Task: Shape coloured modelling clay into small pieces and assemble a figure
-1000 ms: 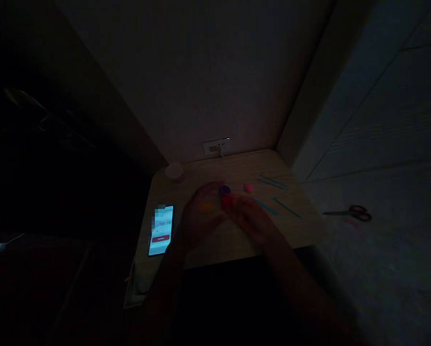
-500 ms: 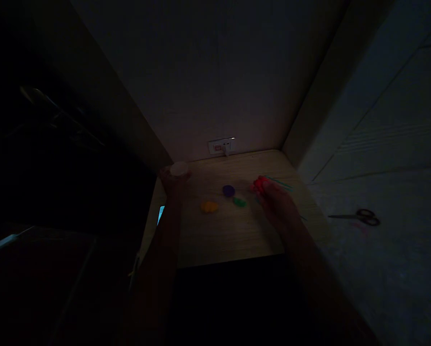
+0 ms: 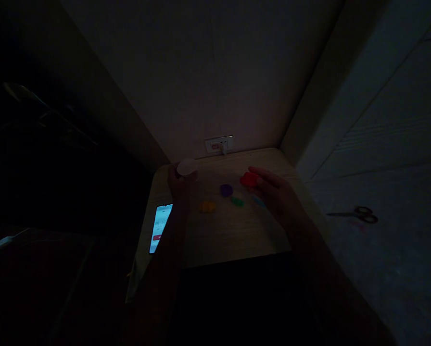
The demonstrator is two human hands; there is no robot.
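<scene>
In the dim head view, my left hand (image 3: pixel 179 183) is closed round a pale round-topped container (image 3: pixel 187 167) at the back left of the small wooden table (image 3: pixel 230 235). My right hand (image 3: pixel 275 192) grips a red moulded piece (image 3: pixel 249 179) between thumb and fingers, just above the tabletop on the right. Between the hands lie a purple round piece (image 3: pixel 226 190), a green piece (image 3: pixel 237 201) and an orange lobed piece (image 3: pixel 207 206). A light blue piece (image 3: pixel 259 201) shows partly under my right hand. It is too dark to tell what these pieces are.
A lit phone (image 3: pixel 160 228) lies at the table's left edge, partly behind my left forearm. A wall socket (image 3: pixel 219 144) with a plug sits just above the back edge. Scissors (image 3: pixel 360 215) lie on the pale surface to the right.
My left hand has shifted right with the container, uncovering more of the phone. My right hand has turned and moved slightly left, so the red piece now points left, more exposed.
</scene>
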